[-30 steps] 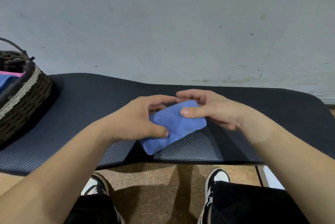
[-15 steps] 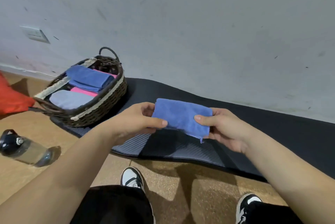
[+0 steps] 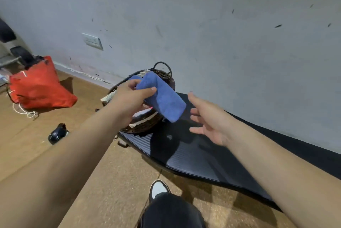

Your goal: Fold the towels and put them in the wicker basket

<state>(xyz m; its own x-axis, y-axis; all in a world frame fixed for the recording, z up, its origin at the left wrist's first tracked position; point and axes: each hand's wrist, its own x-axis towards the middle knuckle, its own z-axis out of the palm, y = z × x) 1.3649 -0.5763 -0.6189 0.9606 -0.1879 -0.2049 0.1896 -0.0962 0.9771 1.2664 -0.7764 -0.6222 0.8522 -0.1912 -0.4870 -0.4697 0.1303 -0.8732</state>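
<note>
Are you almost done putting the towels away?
Nearly, it seems. Done: the blue towel is folded into a neat bundle. In hand: the left hand grips it in the air at the wicker basket, while the right hand is open beside it, not touching. Left: lowering it in. No loose towel shows on the black mat, though the basket's inside is mostly hidden.

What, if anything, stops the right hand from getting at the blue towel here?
Likely yes, it can reach: the right hand is open beside the near end of the blue towel, nothing between them. The left hand grips the far end, over the wicker basket.
</note>
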